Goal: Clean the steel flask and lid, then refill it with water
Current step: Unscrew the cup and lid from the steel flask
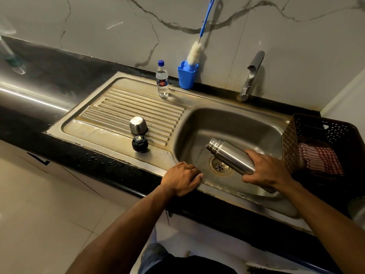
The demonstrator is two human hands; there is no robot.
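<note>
My right hand (266,171) grips the steel flask (230,155) near its base and holds it tilted over the sink basin (237,125), open mouth pointing left and down. A thin stream of water runs from the mouth. My left hand (180,178) rests flat on the sink's front rim, holding nothing. The steel cup lid (137,125) stands upside down on the ribbed drainboard (118,109). Just in front of it sits the black stopper (139,143). A small clear water bottle (162,79) with a blue cap stands at the back of the drainboard.
A blue cup (186,77) holds a white bottle brush (194,53) with a blue handle against the wall. The steel tap (251,74) rises behind the basin. A dark perforated basket (320,143) with a red checked cloth (321,160) sits right of the sink. The drain (219,166) lies under the flask.
</note>
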